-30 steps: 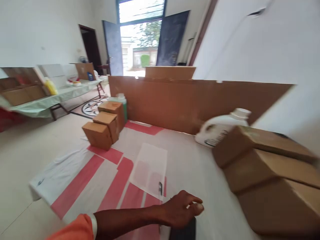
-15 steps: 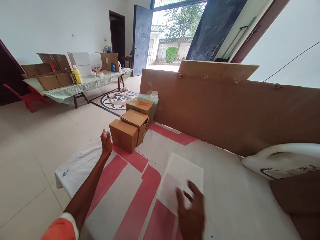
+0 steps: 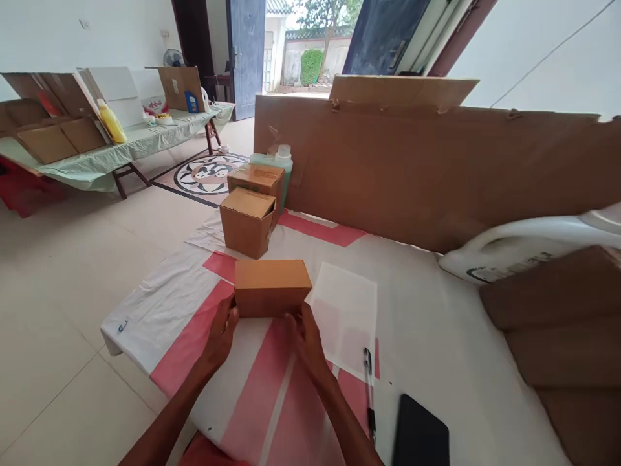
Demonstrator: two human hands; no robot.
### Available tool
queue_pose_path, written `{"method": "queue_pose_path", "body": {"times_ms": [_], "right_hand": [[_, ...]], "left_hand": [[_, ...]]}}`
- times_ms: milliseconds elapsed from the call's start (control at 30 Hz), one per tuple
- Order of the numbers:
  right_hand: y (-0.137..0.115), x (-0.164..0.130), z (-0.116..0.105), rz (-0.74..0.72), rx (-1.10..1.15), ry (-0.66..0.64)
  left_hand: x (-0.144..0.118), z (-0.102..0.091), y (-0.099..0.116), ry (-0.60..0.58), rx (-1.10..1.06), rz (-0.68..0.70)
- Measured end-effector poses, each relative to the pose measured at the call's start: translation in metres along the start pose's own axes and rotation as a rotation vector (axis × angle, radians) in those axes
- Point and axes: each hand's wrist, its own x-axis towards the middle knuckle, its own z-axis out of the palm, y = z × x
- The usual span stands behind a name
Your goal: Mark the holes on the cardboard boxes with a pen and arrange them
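Two hands gripped one box on the cloth: left hand at its seven o'clock corner, right hand at five, fingers pressed against its near face. Even pressure from both sides would have kept it square, clear of the paper at three o'clock.

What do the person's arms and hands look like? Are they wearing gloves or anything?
No gloves. The left hand and right hand are both bare, with no rings, watch or bracelet that shows. Both forearms are bare too, slim and long in this view. No sleeve can be made out in this picture.
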Motion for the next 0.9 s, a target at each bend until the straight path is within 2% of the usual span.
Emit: {"method": "queue_pose_path", "body": {"times_ms": [100,200,333,433,500,700,833,900], "right_hand": [[-0.01,-0.042,-0.044,0.072,-0.064,0.094],[-0.019,-0.071,-0.067,0.085,-0.164,0.226],[-0.018,-0.096,-0.073,0.125,-0.165,0.315],[-0.018,-0.11,-0.074,0.165,-0.102,0.269],[-0.024,-0.117,-0.078,0.141,-0.086,0.233],[-0.066,-0.116,-0.103,-0.15,-0.148,0.286],[-0.079,-0.099,-0.107,-0.134,-0.169,0.333],[-0.073,-0.092,-0.101,-0.081,-0.086,0.354]], "left_hand": [[-0.037,0.009,0.019,-0.15,0.092,0.022],[-0.052,0.022,0.032,-0.281,0.191,0.055],[-0.056,0.037,0.029,-0.328,0.251,0.038],[-0.058,0.037,0.029,-0.34,0.238,0.051],[-0.059,0.032,0.038,-0.337,0.212,0.082],[-0.061,0.017,0.09,-0.255,0.317,0.298],[-0.053,0.022,0.103,-0.202,0.276,0.386],[-0.05,0.029,0.1,-0.206,0.198,0.334]]}}
